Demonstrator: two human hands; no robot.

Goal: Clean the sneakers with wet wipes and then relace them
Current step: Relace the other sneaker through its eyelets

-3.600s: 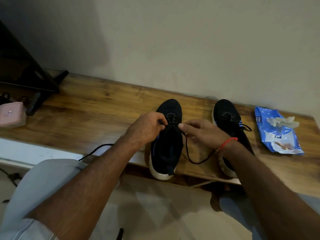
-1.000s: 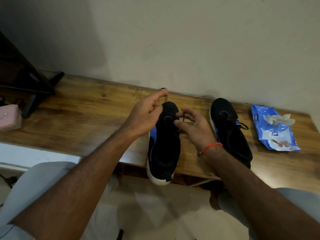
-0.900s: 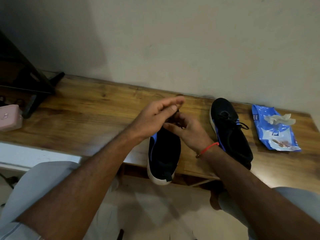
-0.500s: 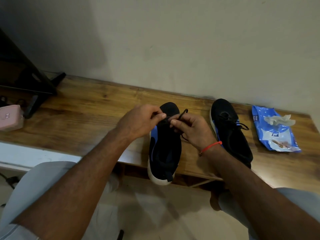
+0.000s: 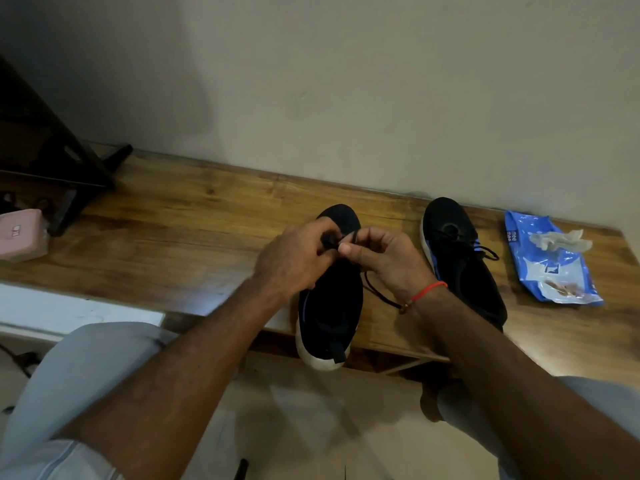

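Note:
Two black sneakers with white soles stand on a wooden bench [image 5: 173, 237], toes toward the wall. Over the left sneaker [image 5: 329, 306], my left hand [image 5: 294, 258] and my right hand [image 5: 384, 261] meet above its lace area. Each hand pinches part of the black shoelace [image 5: 377, 292], which trails down beside my right wrist. The heel of this sneaker overhangs the bench's front edge. The right sneaker [image 5: 460, 258] is laced, with a small bow on its right side.
A blue pack of wet wipes [image 5: 550, 268] lies at the bench's right end with a crumpled used wipe [image 5: 557, 239] on it. A pink case [image 5: 22, 233] and a black stand [image 5: 62, 168] occupy the far left. My knees are below the bench.
My left hand, raised with straight fingers a second ago, has come down and closed on the lace. Both hands now pinch it together over the left sneaker.

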